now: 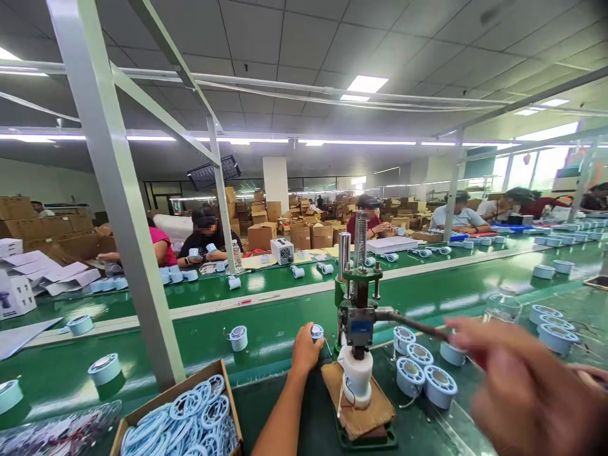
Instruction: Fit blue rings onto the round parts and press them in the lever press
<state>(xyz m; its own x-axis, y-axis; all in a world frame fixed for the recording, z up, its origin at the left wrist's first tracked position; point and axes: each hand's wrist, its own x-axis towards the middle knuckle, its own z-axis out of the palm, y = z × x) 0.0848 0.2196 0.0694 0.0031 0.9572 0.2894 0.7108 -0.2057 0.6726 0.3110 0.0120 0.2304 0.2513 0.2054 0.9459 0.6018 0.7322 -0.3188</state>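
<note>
Head view, as I watch from the floor: at far left, a pale-blue housing [104, 368] sits on the green belt [285, 310], near an open carton [232, 404] heaped with blue rings [190, 418]. Rightward, another housing stands upright on the belt. Next comes the person's left hand [305, 349], reaching forward with its fingers closed around a small pale-blue part [317, 331], just left of the hand press [360, 328]. Under the press, a white cylindrical piece [358, 373] with thin wires stands on a brown pad [368, 418]. The lever [408, 321] slants right, past a cluster of housings [410, 379], to the right hand [513, 373]; that hand is blurred, and I cannot tell whether its fingers wrap the lever or merely touch it.
</note>
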